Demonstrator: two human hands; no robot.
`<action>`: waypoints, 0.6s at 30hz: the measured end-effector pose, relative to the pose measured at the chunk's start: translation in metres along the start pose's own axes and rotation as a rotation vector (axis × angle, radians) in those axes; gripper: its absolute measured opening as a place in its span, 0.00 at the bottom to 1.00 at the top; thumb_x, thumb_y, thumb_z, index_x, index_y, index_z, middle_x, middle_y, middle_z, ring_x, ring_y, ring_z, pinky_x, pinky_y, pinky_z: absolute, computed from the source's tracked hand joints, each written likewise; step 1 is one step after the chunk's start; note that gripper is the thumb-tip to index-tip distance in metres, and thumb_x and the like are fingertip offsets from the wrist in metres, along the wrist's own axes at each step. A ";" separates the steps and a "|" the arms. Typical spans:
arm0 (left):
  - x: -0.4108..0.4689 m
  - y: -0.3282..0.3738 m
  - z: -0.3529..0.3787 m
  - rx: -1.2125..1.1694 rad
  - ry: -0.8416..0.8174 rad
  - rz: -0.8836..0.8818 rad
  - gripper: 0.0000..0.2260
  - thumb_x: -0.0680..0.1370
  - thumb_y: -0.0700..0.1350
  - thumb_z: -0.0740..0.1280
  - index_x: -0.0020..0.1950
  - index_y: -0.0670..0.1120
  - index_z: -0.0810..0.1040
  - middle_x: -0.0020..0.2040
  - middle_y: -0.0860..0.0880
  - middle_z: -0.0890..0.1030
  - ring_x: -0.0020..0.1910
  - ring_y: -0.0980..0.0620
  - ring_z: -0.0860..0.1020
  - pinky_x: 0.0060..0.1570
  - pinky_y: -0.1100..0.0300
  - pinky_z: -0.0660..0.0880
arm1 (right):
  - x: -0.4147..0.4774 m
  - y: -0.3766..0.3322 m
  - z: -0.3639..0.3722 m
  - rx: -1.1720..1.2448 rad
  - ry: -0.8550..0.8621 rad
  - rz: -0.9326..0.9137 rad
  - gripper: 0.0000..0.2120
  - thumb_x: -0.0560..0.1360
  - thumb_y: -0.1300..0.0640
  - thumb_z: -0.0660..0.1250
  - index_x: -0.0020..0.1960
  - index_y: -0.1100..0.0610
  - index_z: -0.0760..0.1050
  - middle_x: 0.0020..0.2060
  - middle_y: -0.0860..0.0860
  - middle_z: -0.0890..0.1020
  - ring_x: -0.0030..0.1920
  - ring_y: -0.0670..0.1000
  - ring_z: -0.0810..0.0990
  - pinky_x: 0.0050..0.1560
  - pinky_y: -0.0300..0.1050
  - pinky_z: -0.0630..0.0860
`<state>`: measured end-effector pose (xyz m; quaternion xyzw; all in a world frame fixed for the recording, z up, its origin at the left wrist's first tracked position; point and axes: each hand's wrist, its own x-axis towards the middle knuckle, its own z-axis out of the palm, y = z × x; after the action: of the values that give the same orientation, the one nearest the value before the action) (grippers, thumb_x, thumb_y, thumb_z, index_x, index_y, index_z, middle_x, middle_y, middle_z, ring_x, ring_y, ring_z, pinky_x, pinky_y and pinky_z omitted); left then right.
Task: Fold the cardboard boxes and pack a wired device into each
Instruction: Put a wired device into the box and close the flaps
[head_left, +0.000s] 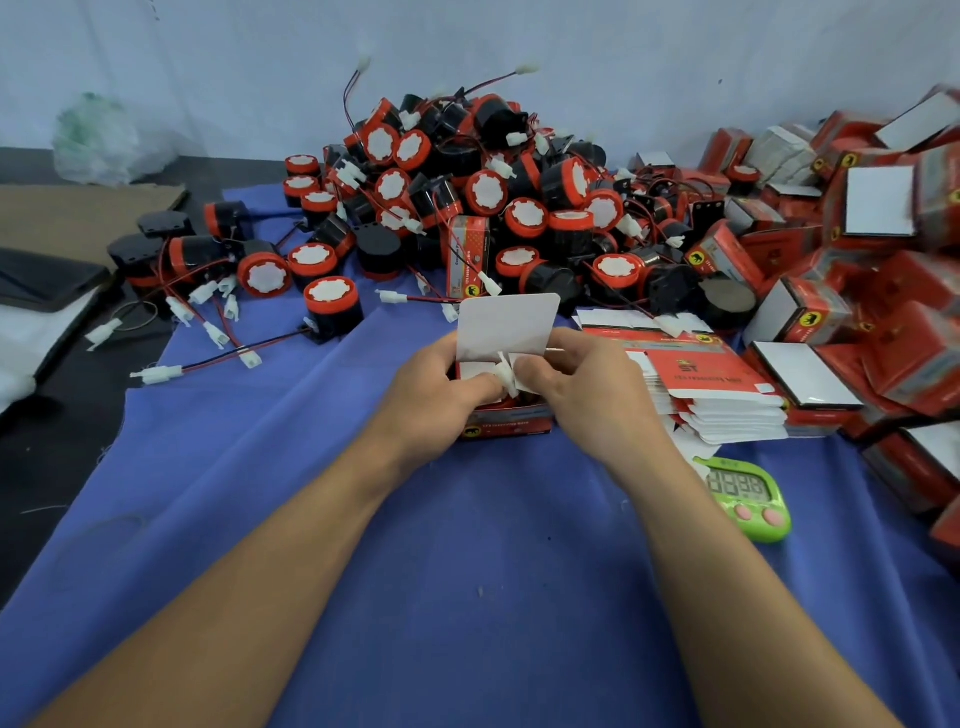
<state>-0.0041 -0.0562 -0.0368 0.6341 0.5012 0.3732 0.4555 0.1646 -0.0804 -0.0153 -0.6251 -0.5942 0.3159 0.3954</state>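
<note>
A small red cardboard box (506, 423) stands on the blue cloth at the centre, its white top flap (506, 325) raised. My left hand (441, 387) grips the box's left side, and its thumb presses a white connector (505, 376) down into the opening. My right hand (582, 382) holds the box's right side, its fingers pinching the inner flap beside the connector. The device inside is mostly hidden by my hands. Behind the box lies a large heap of black and red wired devices (467, 197).
A stack of flat unfolded boxes (711, 379) lies right of my hands. Packed red boxes (857, 270) are piled along the right edge. A green digital timer (748, 496) sits near my right forearm. Loose devices with wires (332, 304) are scattered to the left.
</note>
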 end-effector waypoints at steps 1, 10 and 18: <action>-0.001 0.001 0.001 0.016 0.010 0.002 0.21 0.73 0.54 0.70 0.66 0.55 0.81 0.58 0.58 0.85 0.57 0.57 0.82 0.60 0.52 0.80 | 0.000 0.000 -0.001 -0.017 -0.001 -0.008 0.08 0.80 0.51 0.67 0.54 0.49 0.84 0.45 0.47 0.87 0.48 0.52 0.84 0.52 0.58 0.80; -0.001 0.000 0.006 0.091 0.099 -0.012 0.18 0.70 0.55 0.67 0.59 0.59 0.80 0.53 0.60 0.84 0.52 0.61 0.81 0.48 0.61 0.78 | -0.001 0.000 -0.008 0.192 -0.168 0.006 0.10 0.79 0.49 0.70 0.59 0.48 0.82 0.47 0.47 0.88 0.46 0.45 0.85 0.45 0.44 0.79; -0.003 0.002 0.004 0.015 0.062 -0.027 0.16 0.69 0.52 0.66 0.55 0.54 0.84 0.50 0.55 0.86 0.52 0.54 0.83 0.54 0.49 0.81 | -0.001 -0.005 0.005 -0.059 0.010 0.020 0.12 0.73 0.46 0.70 0.53 0.50 0.82 0.42 0.46 0.86 0.47 0.50 0.83 0.50 0.55 0.80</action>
<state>-0.0007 -0.0597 -0.0365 0.6191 0.5262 0.3826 0.4398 0.1575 -0.0811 -0.0135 -0.6440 -0.5951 0.2991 0.3764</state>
